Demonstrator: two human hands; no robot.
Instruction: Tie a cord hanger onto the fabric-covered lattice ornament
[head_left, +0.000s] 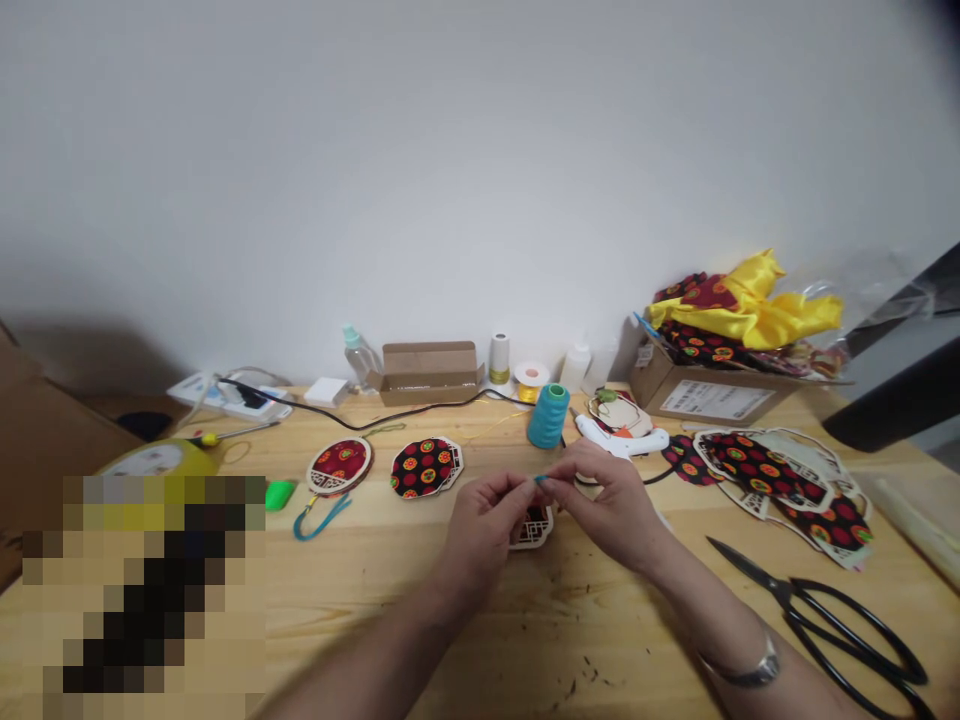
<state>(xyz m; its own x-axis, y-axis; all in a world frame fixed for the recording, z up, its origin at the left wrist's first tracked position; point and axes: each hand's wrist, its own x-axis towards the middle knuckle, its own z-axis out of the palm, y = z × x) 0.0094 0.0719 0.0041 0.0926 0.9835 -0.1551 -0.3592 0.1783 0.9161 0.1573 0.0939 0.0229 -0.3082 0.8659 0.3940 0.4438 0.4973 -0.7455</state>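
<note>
Both hands meet over the middle of the wooden table, fingertips almost touching. My left hand is closed in a pinch, and so is my right hand. Between the fingertips shows a small bit of teal thread; how it is looped or knotted is too small to tell. Under the hands lies a wooden-framed fabric ornament with a cut-out lattice, mostly hidden by the fingers. Just behind the hands a cone of teal thread stands upright.
Black scissors lie at right, near framed fabric pieces. A white glue gun lies behind my right hand. Finished-looking round and octagonal ornaments lie left. A cardboard box of fabric stands back right; a black cable crosses behind.
</note>
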